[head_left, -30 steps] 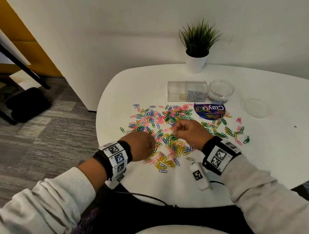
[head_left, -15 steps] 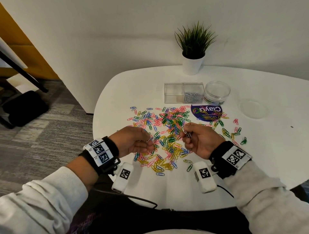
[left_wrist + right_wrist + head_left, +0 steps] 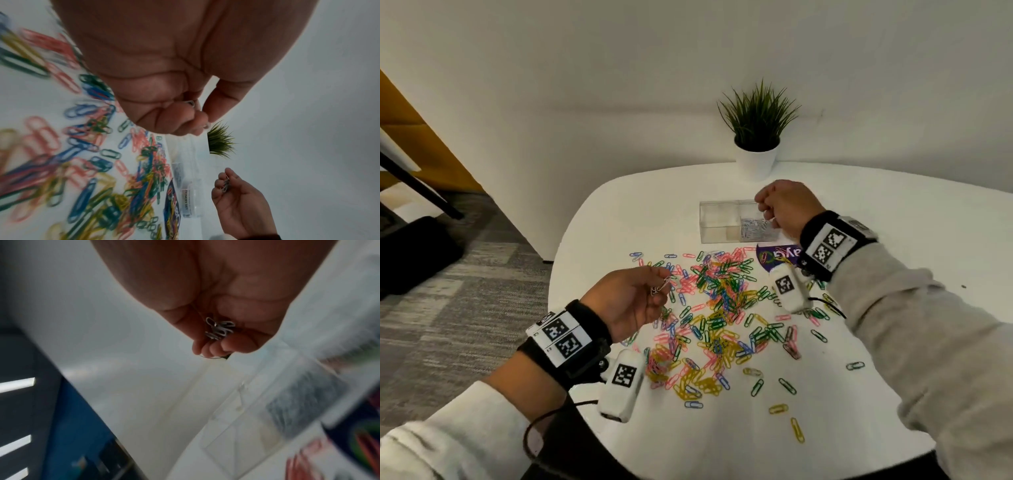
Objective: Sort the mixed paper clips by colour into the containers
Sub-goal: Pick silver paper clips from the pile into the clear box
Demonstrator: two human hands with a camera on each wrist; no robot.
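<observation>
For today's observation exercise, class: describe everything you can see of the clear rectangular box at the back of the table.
The clear box looks like transparent plastic, rectangular, lying flat on the white table in front of the potted plant. A divider splits it in two: the left part looks empty, the right holds a heap of silver paper clips. The right hand hovers above its right end, gripping more silver clips; whether it touches the box cannot be told.
</observation>
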